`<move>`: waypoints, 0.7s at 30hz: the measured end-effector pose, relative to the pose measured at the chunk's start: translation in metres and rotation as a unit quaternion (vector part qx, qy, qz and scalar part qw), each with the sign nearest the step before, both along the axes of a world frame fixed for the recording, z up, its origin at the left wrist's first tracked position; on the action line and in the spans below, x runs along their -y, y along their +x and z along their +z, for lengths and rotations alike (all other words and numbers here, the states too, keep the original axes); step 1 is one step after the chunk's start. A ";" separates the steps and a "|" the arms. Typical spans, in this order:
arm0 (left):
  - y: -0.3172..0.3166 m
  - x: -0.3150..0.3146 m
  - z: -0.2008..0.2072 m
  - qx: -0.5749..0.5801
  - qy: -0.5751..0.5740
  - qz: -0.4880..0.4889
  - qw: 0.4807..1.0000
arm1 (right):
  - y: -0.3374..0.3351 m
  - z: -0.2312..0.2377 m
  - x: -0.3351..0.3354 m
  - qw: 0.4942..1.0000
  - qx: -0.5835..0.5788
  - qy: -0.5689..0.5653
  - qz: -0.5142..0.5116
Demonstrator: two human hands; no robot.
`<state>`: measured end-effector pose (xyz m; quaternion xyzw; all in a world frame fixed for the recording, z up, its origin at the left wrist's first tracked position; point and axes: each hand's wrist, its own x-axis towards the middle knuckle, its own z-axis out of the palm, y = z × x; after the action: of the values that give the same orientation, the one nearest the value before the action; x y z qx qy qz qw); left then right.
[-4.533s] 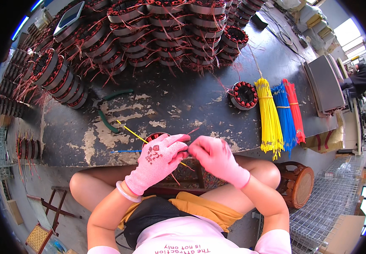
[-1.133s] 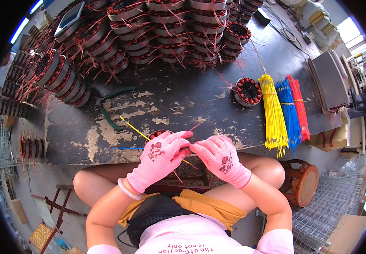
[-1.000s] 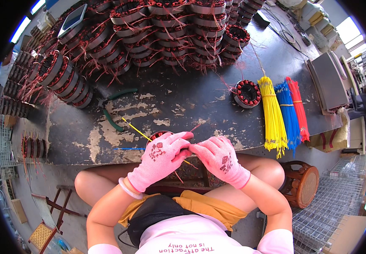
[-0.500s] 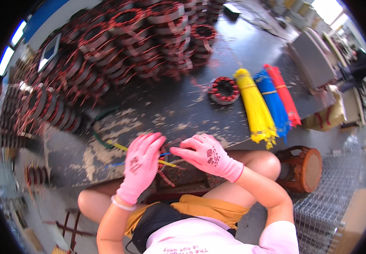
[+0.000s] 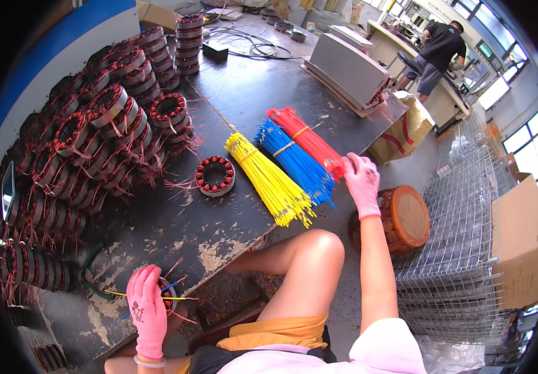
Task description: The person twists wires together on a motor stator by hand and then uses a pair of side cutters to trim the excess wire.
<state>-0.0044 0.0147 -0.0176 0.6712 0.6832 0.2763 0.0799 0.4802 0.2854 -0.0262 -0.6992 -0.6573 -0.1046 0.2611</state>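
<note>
My left hand, in a pink glove, grips a wound stator ring at the bench's near edge. A yellow wire and a blue wire stick out from the ring, along with thin reddish leads. Off to the right, my gloved right hand has its fingers bent closed at the near end of the red wire bundle; their tips are partly hidden. Beside that bundle lie a blue wire bundle and a yellow wire bundle, all tied with bands.
A single stator sits left of the bundles. Stacks of stators fill the bench's left side. Right of the bench stand a brown drum-shaped stool, wire mesh cages and a carton. Another person works far back.
My right hand has left the stator and reached out rightward to the red bundle. My left hand still holds the stator, now lower left in view. The view has swung right.
</note>
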 end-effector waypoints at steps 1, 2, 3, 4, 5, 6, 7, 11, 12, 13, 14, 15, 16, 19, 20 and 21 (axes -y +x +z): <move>0.000 -0.001 -0.001 0.000 0.002 -0.002 1.000 | -0.001 0.001 -0.009 0.998 -0.026 -0.062 -0.019; -0.001 0.000 -0.002 -0.001 0.005 0.000 1.000 | -0.008 0.003 -0.017 0.990 -0.054 -0.123 -0.034; -0.002 0.001 -0.002 0.000 0.003 0.000 1.000 | -0.011 0.006 -0.022 0.985 -0.059 -0.152 -0.050; -0.002 0.001 -0.002 0.002 0.001 -0.001 1.000 | -0.011 0.011 -0.022 0.982 -0.087 -0.160 -0.045; -0.002 0.002 -0.002 0.004 -0.002 0.000 1.000 | -0.011 0.016 -0.022 0.978 -0.113 -0.169 -0.037; -0.003 0.002 -0.001 0.003 0.000 0.001 1.000 | -0.011 0.019 -0.024 0.974 -0.139 -0.178 -0.029; -0.003 0.002 0.000 0.001 0.001 0.002 1.000 | -0.012 0.020 -0.025 0.984 -0.102 -0.144 -0.029; -0.001 0.001 0.001 0.002 0.004 -0.003 1.000 | -0.007 0.023 -0.027 0.999 0.040 -0.031 -0.016; -0.001 0.001 0.001 0.005 0.008 -0.005 1.000 | -0.005 0.023 -0.028 0.998 0.035 -0.048 -0.018; -0.001 0.001 0.000 0.008 0.012 -0.008 1.000 | -0.004 0.024 -0.028 0.997 0.030 -0.065 -0.021; -0.001 0.001 -0.001 0.010 0.016 -0.009 1.000 | -0.004 0.025 -0.029 0.996 0.025 -0.082 -0.022; -0.001 0.001 -0.001 0.007 0.019 -0.009 1.000 | -0.004 0.026 -0.028 0.996 0.032 -0.085 -0.022; -0.001 0.001 0.000 0.005 0.023 -0.010 1.000 | -0.004 0.027 -0.027 0.995 0.039 -0.087 -0.022; -0.001 0.000 0.000 0.004 0.022 -0.011 1.000 | 0.000 0.035 -0.024 0.992 0.051 -0.113 -0.026; -0.002 0.000 0.000 0.003 0.021 -0.010 1.000 | 0.001 0.037 -0.023 0.990 0.053 -0.125 -0.027; -0.002 0.001 0.000 0.001 0.022 -0.009 1.000 | 0.003 0.038 -0.020 0.992 0.046 -0.118 -0.022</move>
<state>-0.0064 0.0139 -0.0178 0.6790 0.6705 0.2912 0.0683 0.4831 0.3059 0.0119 -0.7340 -0.6607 -0.0640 0.1435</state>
